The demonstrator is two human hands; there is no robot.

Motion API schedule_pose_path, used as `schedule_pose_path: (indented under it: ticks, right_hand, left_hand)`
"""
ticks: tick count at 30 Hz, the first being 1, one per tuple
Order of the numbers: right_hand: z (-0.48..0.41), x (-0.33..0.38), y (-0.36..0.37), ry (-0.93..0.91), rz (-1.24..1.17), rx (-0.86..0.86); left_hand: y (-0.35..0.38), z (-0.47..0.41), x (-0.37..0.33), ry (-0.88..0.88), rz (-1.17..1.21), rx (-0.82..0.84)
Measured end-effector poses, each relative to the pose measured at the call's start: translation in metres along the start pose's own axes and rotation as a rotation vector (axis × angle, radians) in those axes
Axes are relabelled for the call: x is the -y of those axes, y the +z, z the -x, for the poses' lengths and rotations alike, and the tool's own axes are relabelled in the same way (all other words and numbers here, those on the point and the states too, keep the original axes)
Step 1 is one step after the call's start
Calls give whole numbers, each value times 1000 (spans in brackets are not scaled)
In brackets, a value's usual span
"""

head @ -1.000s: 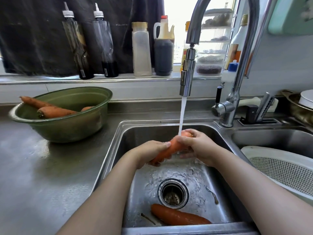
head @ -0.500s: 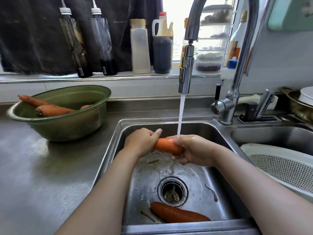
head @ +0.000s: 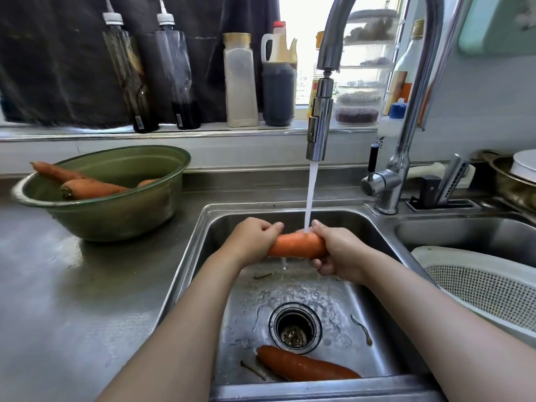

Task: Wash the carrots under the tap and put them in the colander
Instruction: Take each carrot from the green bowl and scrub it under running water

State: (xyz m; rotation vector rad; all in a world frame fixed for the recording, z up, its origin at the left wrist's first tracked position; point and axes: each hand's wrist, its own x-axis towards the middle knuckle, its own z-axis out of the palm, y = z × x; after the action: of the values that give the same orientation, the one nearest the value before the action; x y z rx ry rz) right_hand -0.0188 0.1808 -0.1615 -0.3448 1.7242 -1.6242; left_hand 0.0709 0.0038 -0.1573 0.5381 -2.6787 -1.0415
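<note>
Fingers [head: 274,226] of left hand [head: 249,242] and right hand [head: 340,253] curl round one carrot [head: 295,245], gripping both ends under the tap [head: 319,134] stream. Long axis 9-to-3 o'clock. White colander [head: 478,288] at 4 o'clock from carrot. Right hand nearer, so likely carrier.

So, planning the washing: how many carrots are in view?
5 carrots: one under the tap, held by left hand and right hand; one on the sink floor; three in the green bowl, maybe more hidden.
</note>
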Motion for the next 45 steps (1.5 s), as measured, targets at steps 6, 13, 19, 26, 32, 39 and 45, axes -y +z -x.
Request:
schedule_pose_path:
  ticks: [6, 13, 19, 26, 32, 39, 45]
  right_hand:
    - [3, 0, 7, -174, 101, 124]
    - [-4, 0, 16, -177, 181, -258]
    - [3, 2, 3, -106, 4, 8]
    - [9, 4, 13, -183, 134, 101]
    - [2, 5, 23, -253, 171, -281]
    - [7, 3, 3, -113, 15, 158]
    - [4, 2, 18, -204, 139, -11]
  left_hand:
    - [-6, 2, 9, -177, 50, -9]
    - [2, 10, -8, 34, -169, 137]
    - [6, 10, -7, 72, -82, 150]
    - [-2, 10, -7, 47, -186, 41]
    - [8, 9, -20, 86, -190, 18]
    - [4, 8, -13, 26, -233, 15]
    - [1, 6, -11, 22, -228, -13]
